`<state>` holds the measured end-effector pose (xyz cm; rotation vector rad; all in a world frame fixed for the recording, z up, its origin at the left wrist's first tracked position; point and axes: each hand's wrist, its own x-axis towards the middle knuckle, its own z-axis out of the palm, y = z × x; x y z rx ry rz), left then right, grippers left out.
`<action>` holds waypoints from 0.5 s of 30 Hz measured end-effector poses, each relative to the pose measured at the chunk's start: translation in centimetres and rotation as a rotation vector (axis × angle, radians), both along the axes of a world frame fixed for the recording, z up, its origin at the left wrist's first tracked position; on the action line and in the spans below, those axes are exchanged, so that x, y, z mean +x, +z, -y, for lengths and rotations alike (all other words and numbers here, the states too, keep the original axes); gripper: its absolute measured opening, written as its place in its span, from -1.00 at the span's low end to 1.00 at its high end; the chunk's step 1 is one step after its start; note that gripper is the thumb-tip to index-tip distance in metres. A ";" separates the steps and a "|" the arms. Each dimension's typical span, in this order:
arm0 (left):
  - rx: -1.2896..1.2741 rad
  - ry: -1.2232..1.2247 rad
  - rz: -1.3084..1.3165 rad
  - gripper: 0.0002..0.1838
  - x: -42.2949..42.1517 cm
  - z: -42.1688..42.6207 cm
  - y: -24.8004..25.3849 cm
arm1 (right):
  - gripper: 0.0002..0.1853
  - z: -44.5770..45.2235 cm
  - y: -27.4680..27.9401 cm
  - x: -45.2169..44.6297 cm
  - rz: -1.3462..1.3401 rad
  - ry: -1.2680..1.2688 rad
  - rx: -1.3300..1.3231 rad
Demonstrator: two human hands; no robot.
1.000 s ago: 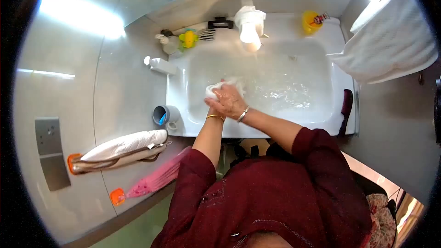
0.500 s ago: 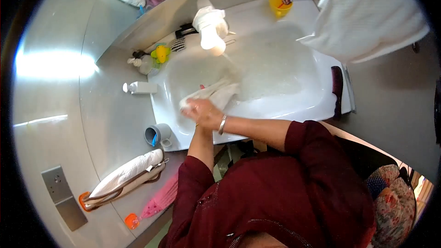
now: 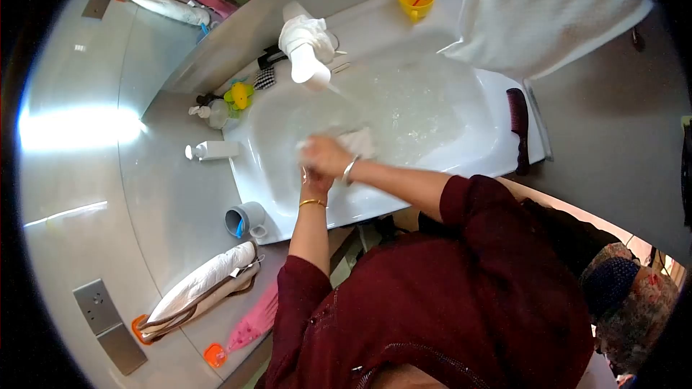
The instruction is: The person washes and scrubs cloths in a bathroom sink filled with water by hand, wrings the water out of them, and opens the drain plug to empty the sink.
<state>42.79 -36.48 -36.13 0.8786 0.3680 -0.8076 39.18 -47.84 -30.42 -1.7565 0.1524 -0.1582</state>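
Both hands are together over the left part of a white sink (image 3: pixel 497 151) holding water. My right hand (image 3: pixel 330 156), with a silver bangle at the wrist, is closed on a wet white cloth (image 3: pixel 358 142), part of which trails to the right. My left hand (image 3: pixel 314 179), with a gold bangle, lies beneath and against it, wrapped round the bunched cloth; its fingers are mostly hidden and blurred. Just beyond the hands is the faucet (image 3: pixel 308 65), wrapped in white fabric, with a thin stream of water running from it.
A yellow cup (image 3: pixel 414 1) stands at the back rim and a dark comb (image 3: pixel 517 130) lies on the right rim. Left are a white bottle (image 3: pixel 216 150), a yellow toy (image 3: pixel 238 95) and a grey mug (image 3: pixel 249 219). A white towel (image 3: pixel 548 14) hangs at the upper right.
The view has turned and shifted, so the sink appears tilted. The cloth stretched out half a second ago and now looks more bunched between my hands, which stay together.
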 end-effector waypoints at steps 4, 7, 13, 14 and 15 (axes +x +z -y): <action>-0.246 -0.040 0.150 -0.41 0.5 0.4 -0.5 | -0.78 -0.6 2.5 -2.0 0.332 -0.095 -0.431; 0.146 0.102 -0.045 -0.43 -0.9 3.9 9.2 | -0.84 8.1 -6.0 0.1 -0.125 -0.081 -0.931; 0.385 -0.019 0.047 -0.34 -0.7 1.1 9.6 | -0.72 8.2 -8.8 0.1 -0.546 -0.189 -0.535; 0.412 0.008 -0.039 -0.33 -1.0 1.4 9.4 | -0.75 6.1 -5.5 0.3 -0.426 0.205 -0.622; 0.437 0.031 -0.123 -0.31 -1.1 1.7 9.1 | -0.73 2.5 -6.8 1.0 0.001 0.212 -0.783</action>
